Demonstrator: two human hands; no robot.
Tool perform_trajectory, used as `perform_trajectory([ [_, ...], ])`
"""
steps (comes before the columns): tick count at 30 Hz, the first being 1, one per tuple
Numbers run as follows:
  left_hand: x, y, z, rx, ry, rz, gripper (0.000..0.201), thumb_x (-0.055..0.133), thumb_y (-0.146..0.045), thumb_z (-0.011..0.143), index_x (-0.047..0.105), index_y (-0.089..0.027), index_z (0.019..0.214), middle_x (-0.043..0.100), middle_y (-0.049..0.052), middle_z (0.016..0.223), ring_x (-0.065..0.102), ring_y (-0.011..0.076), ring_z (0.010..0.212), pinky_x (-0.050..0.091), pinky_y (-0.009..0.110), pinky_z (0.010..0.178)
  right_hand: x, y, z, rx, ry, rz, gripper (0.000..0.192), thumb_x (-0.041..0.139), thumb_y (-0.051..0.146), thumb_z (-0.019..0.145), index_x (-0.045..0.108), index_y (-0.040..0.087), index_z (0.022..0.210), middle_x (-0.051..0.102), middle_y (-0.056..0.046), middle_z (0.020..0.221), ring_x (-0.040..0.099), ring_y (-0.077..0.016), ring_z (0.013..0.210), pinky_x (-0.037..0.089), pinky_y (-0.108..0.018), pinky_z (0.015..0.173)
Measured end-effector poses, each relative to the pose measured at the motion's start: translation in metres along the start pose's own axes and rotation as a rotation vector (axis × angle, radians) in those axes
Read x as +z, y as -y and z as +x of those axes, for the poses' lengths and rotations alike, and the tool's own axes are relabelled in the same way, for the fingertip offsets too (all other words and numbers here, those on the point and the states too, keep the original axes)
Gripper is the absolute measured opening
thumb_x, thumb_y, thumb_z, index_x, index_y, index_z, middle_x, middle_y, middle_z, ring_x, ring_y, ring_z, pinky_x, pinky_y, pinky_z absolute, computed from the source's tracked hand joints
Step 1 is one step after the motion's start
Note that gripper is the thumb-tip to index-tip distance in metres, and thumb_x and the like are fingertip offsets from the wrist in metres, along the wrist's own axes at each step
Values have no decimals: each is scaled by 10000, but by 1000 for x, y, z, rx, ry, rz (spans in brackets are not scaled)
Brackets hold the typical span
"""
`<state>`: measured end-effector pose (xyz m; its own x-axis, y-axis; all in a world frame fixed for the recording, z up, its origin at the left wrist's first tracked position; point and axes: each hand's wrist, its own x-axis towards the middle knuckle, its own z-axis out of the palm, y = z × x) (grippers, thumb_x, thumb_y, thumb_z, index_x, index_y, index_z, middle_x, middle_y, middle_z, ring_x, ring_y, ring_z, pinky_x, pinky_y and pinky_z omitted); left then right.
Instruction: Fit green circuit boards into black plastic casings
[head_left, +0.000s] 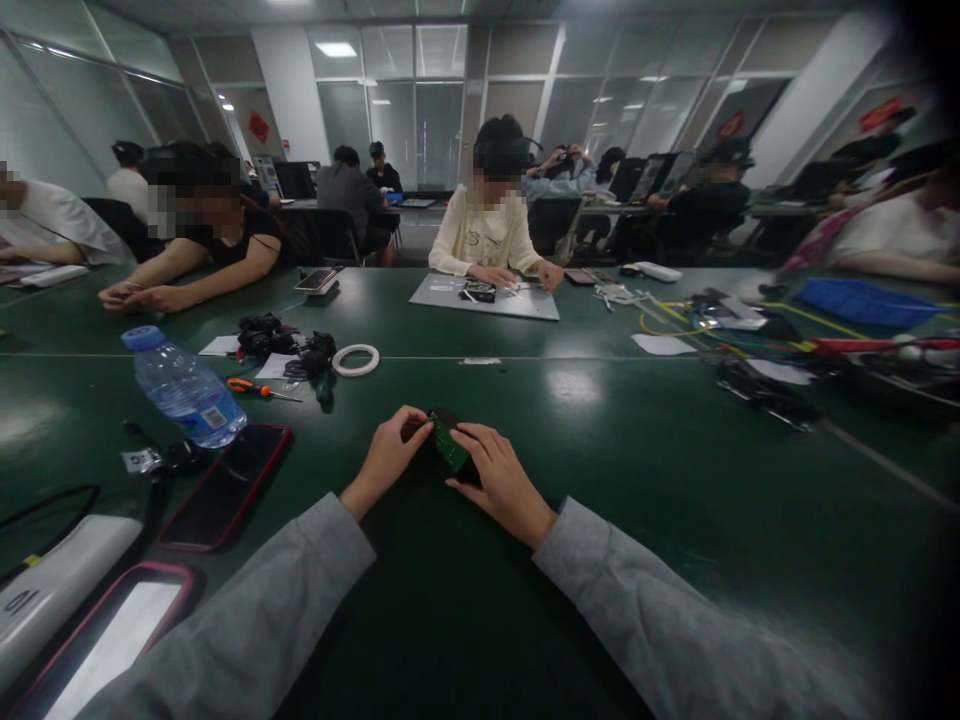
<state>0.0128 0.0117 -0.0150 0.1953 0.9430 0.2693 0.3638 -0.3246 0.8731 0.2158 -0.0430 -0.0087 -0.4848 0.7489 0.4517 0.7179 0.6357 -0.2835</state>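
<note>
A small green circuit board [448, 446] sits between my hands, tilted against a black part [466, 470] whose kind I cannot make out. My left hand [391, 450] pinches the board's upper left corner between thumb and fingertips. On the other side, my right hand [499, 475] curls over the board's right edge and the black part, its fingers on top and its thumb below. Both hands are low over the green table [420, 620]. The fingers cover parts of the board's edges.
To the left are a water bottle [187, 390], a phone [226, 488], a second phone [112, 640] and a white device [60, 580]. Further back lie a screwdriver [262, 389], black cables [262, 335] and a white ring [355, 361]. A person [495, 220] sits opposite at a grey board [517, 304].
</note>
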Motion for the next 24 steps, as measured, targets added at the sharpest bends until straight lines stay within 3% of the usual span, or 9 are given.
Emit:
perform_trajectory([
  [6, -1, 3, 0, -3, -16, 25, 214, 559, -398, 847, 607, -197, 902, 666, 30, 896, 632, 169, 827, 499, 307, 773, 0, 0, 0, 50, 38, 18, 739, 716, 403, 783, 326, 231, 1386, 358, -121, 1395, 385, -285, 1280, 400, -506, 1040],
  [18, -3, 6, -1, -5, -18, 108, 166, 595, -343, 825, 657, -210, 902, 689, 33, 909, 643, 176, 819, 506, 331, 779, 0, 4, -3, 86, 92, 151, 629, 580, 403, 888, 282, 272, 1426, 192, -119, 1483, 412, -287, 1283, 453, -505, 1011],
  [24, -4, 7, 0, 48, -52, 191, 164, 603, -335, 815, 663, -198, 880, 670, 43, 894, 619, 170, 798, 489, 313, 735, 3, -1, -4, 168, 80, 240, 637, 515, 459, 917, 240, 261, 1456, 228, -131, 1472, 421, -282, 1280, 450, -507, 1011],
])
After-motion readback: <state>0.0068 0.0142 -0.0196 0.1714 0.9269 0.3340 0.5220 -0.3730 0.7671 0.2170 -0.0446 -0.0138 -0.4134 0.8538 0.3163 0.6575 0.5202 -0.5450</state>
